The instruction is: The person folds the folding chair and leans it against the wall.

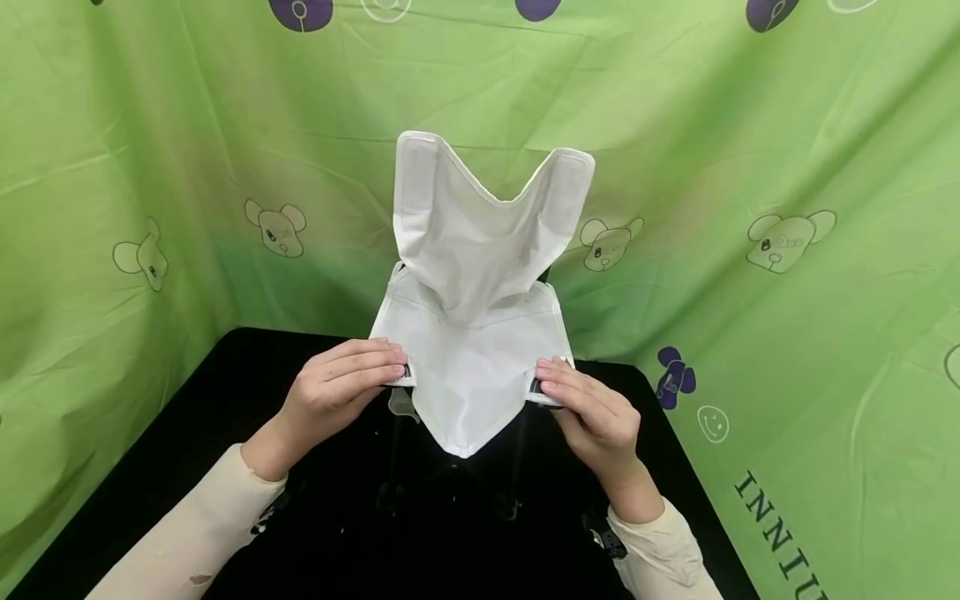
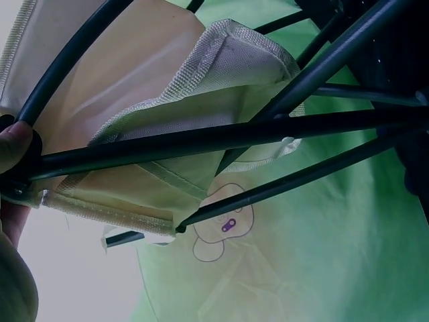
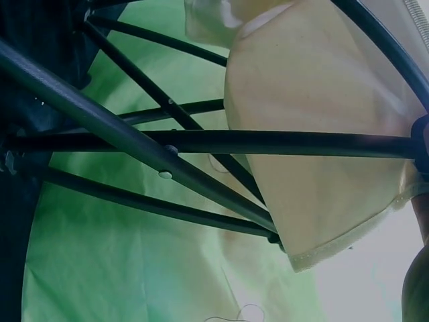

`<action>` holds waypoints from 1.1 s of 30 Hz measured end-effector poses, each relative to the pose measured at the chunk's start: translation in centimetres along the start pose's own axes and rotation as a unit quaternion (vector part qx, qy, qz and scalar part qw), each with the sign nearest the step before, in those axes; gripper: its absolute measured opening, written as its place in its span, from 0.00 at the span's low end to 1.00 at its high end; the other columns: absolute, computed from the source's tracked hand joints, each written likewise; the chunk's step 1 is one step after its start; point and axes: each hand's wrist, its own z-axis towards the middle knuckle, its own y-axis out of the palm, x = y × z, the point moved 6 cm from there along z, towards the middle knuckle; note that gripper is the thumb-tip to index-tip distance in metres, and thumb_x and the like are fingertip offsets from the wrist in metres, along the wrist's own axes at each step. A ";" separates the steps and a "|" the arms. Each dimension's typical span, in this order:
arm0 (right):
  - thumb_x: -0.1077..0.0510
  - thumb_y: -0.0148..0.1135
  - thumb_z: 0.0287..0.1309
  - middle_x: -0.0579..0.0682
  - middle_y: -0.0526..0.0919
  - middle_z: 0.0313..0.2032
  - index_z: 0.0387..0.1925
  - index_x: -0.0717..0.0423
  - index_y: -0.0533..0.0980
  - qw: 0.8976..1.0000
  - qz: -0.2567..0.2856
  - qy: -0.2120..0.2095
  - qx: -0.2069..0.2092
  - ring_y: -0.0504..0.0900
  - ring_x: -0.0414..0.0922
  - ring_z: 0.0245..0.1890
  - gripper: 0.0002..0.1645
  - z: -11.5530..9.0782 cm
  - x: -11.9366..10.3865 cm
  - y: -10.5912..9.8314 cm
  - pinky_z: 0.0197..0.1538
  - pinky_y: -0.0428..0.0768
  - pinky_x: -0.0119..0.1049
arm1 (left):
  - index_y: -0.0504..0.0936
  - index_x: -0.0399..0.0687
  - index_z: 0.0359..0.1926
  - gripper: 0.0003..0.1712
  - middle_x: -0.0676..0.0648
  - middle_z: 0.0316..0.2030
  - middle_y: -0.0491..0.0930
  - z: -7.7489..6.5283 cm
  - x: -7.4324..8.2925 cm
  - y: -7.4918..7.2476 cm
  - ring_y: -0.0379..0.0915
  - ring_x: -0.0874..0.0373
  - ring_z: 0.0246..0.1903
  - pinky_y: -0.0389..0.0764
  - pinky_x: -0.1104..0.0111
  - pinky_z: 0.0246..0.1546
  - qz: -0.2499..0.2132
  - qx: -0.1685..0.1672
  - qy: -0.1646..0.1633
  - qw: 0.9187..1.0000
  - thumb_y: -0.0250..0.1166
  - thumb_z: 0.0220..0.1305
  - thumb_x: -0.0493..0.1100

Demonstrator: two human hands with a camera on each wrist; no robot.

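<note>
A small folding chair point(image 1: 487, 342) with a white fabric seat stands in the middle of the head view. Its white backrest point(image 1: 480, 242) rises behind, with a V-shaped dip along the top. My left hand point(image 1: 337, 385) grips the seat's front left corner, fingers on top and thumb underneath at the frame joint. At the front right corner, my right hand point(image 1: 596, 412) holds on the same way, fingers over the fabric. Between both hands a pointed flap of the seat hangs down. Beneath the seat, crossed dark tubes point(image 2: 201, 136) and more frame legs point(image 3: 288, 143) spread apart.
The chair stands on a black-covered table point(image 1: 187, 433). A green printed curtain point(image 1: 795, 350) closes in the back and both sides. Dark straps show at both wrists, under the light sleeves point(image 1: 202, 525).
</note>
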 end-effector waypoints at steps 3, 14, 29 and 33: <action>0.71 0.71 0.58 0.72 0.87 0.34 0.32 0.75 0.84 1.000 0.001 -0.002 0.000 0.89 0.63 0.37 0.06 0.0 -0.1 0.1 0.49 0.88 0.49 | 0.89 0.32 0.39 0.06 0.36 0.39 0.89 0.1 0.1 0.1 0.87 0.42 0.39 0.86 0.59 0.52 0.003 0.001 0.003 1.000 0.65 0.69 0.30; 0.71 0.70 0.59 0.72 0.87 0.35 0.32 0.76 0.84 1.000 -0.002 -0.001 -0.008 0.89 0.64 0.38 0.06 0.6 -0.3 0.2 0.51 0.88 0.48 | 0.89 0.32 0.39 0.07 0.36 0.39 0.89 0.5 0.1 0.3 0.87 0.43 0.39 0.86 0.59 0.52 0.002 -0.003 0.001 1.000 0.65 0.69 0.30; 0.70 0.70 0.60 0.71 0.87 0.36 0.32 0.76 0.84 1.000 0.004 -0.005 -0.026 0.89 0.63 0.39 0.07 1.3 -0.4 0.7 0.51 0.87 0.48 | 0.89 0.33 0.41 0.07 0.37 0.40 0.89 0.4 0.1 0.3 0.86 0.43 0.41 0.85 0.60 0.54 0.013 -0.013 -0.004 1.000 0.64 0.70 0.30; 0.68 0.69 0.62 0.70 0.88 0.38 0.34 0.75 0.84 0.999 0.001 0.001 -0.051 0.89 0.62 0.41 0.08 1.5 -0.4 0.8 0.53 0.87 0.47 | 0.88 0.33 0.42 0.08 0.37 0.42 0.88 0.2 -0.1 0.2 0.86 0.43 0.42 0.85 0.60 0.54 0.006 -0.022 -0.007 1.000 0.62 0.70 0.28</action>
